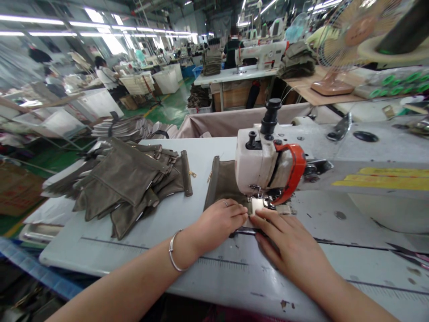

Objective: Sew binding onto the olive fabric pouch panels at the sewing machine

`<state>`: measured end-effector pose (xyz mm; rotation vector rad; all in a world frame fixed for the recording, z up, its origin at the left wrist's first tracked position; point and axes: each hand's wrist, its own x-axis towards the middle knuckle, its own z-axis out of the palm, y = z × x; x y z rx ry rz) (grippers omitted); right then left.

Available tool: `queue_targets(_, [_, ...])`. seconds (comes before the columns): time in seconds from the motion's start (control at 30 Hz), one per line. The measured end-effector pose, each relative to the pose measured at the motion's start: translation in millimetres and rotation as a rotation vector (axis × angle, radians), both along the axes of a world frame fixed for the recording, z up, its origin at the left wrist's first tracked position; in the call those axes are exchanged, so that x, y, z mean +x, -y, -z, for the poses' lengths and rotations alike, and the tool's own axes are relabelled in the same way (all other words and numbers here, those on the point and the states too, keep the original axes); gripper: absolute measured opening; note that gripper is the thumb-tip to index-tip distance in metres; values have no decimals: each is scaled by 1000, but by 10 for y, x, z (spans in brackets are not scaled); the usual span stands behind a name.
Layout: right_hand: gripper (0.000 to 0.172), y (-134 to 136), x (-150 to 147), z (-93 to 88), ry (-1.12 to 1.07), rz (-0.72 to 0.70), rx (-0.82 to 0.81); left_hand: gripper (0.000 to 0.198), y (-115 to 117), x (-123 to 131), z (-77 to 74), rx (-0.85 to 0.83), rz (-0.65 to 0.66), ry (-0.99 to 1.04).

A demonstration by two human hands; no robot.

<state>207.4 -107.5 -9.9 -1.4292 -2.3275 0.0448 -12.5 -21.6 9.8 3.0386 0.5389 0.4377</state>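
A dark olive fabric piece (225, 181) with a zipper along its left edge lies under the head of a white sewing machine (254, 158). My left hand (219, 221), fingers bent and close together, grips the near edge of this piece just left of the presser foot (264, 202). On the other side, my right hand (288, 237) lies with fingers stretched out, its fingertips at the near edge by the foot. Between the two hands' fingertips is a small pale patch (257, 205); what it is I cannot tell. The fingers partly hide the fabric's edge.
A heap of similar olive zippered pieces (124, 172) covers the table's left part. Scissors (409, 256) lie at the far right. An orange guard (295, 172) curves beside the needle. A brown fan (345, 40) and another sewing machine (261, 54) stand beyond; people work farther back.
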Motion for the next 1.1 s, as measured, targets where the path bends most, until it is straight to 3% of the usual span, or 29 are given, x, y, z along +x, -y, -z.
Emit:
queue_targets(0.27, [28,-16,-4,23,-78,-11,40,20,-36,25,126,-11,-18,101])
queue_targets(0.43, [31,-18,-6,34,-45,1,26,20,-31,40,100,8,5,97])
queue_targets(0.7, [43,-47,-29,37,22,38,4,16,-90,132,45,-35,-81,82])
queue_targets(1.1, [47,-118,-90,35,44,88,-6,24,-191,197,105,-86,-195,101])
